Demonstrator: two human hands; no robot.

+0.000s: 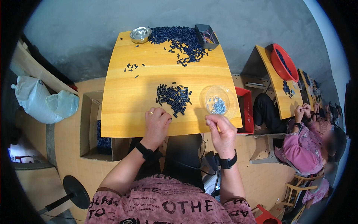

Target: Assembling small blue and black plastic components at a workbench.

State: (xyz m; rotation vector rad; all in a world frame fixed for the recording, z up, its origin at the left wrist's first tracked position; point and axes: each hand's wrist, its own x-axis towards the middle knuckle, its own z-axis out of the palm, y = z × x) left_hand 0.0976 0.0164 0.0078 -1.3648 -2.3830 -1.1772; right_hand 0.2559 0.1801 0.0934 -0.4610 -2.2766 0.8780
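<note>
Black piece (170, 118) | left hand (156, 121): narrow grip holding it | right hand (222, 131): grip pinched, cannot tell on what

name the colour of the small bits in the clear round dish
Bluish silver; the small bits show best in the head view.

Count: 2 hands, left hand (156, 123) and right hand (222, 133); 2 black wristbands (228, 161). Near tabletop (123, 104): 3 groups of black pieces. Back heap (173, 35) and centre pile (173, 98) too dense to count; left scatter (130, 68) about ten. 1 black piece (170, 118) at the left fingers. 1 clear dish (224, 91), silver bits (218, 106) uncountable. At least 1 metal bowl (141, 34). 1 grey tray (211, 46). Neighbouring tabletop (289, 107): 1 red tub (276, 63).
</note>
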